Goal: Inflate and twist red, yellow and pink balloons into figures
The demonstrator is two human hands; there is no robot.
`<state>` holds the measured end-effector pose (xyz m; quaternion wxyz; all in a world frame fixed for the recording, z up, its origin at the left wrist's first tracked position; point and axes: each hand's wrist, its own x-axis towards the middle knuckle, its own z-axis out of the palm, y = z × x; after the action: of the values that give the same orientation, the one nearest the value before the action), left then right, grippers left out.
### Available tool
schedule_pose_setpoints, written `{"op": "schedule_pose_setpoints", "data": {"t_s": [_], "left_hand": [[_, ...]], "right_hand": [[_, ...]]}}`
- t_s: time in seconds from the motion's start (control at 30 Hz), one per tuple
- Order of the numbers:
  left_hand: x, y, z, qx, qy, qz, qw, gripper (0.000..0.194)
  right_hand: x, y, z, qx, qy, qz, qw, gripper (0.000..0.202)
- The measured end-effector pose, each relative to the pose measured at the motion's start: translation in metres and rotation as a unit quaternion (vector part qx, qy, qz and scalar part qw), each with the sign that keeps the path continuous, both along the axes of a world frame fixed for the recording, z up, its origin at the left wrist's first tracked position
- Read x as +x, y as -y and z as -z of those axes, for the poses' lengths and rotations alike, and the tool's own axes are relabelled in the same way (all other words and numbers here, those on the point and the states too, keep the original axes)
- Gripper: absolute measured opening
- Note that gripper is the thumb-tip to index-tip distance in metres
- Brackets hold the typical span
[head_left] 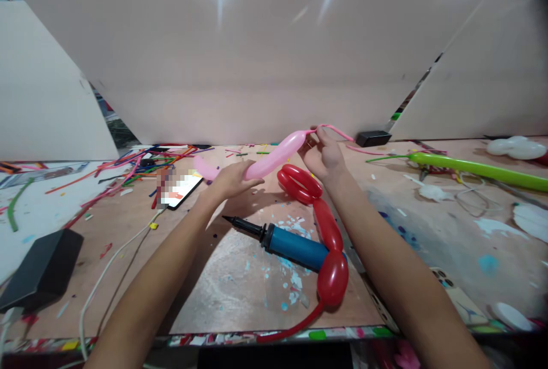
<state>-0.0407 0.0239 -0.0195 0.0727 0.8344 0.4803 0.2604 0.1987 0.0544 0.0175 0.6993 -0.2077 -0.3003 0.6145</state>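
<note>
A long pink balloon (pixel 280 152), partly inflated, is held above the table between both hands. My left hand (pixel 235 179) is closed around its inflated body toward the left end. My right hand (pixel 323 152) pinches the thin uninflated part, whose limp tail trails off to the right. Below the hands lies a red twisted balloon (pixel 329 223), with a loop at its far end, rounded segments and a thin tail curling toward the front edge. It lies partly over a blue hand pump (pixel 295 243) with a black nozzle that points left.
A phone (pixel 180 192) with a lit screen lies left, near loose uninflated balloons (pixel 132 172). A dark box (pixel 43 266) and a white cable (pixel 107 266) are at front left. A green balloon (pixel 475 169), a small black box (pixel 373 138) and another phone (pixel 460 295) are right. White panels (pixel 265 61) stand behind.
</note>
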Motion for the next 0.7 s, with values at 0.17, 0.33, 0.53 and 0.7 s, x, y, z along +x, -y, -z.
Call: {"op": "schedule_pose_setpoints", "data": {"t_s": [0.17, 0.33, 0.53, 0.7], "left_hand": [[-0.003, -0.001, -0.002, 0.072, -0.057, -0.002, 0.996, 0.045], [0.008, 0.007, -0.004, 0.079, -0.074, 0.029, 0.994, 0.031], [0.018, 0.015, -0.007, 0.094, -0.165, 0.029, 0.981, 0.03], [0.006, 0.003, -0.008, 0.115, -0.093, 0.049, 0.988, 0.051]], "right_hand": [[-0.009, 0.007, 0.005, 0.004, 0.069, -0.08, 0.994, 0.029], [-0.03, 0.013, 0.01, -0.018, 0.031, -0.071, 0.997, 0.039], [-0.033, 0.012, 0.007, -0.082, -0.011, -0.025, 0.996, 0.04], [-0.031, 0.018, 0.0, -0.055, -0.001, -0.008, 0.998, 0.042]]}}
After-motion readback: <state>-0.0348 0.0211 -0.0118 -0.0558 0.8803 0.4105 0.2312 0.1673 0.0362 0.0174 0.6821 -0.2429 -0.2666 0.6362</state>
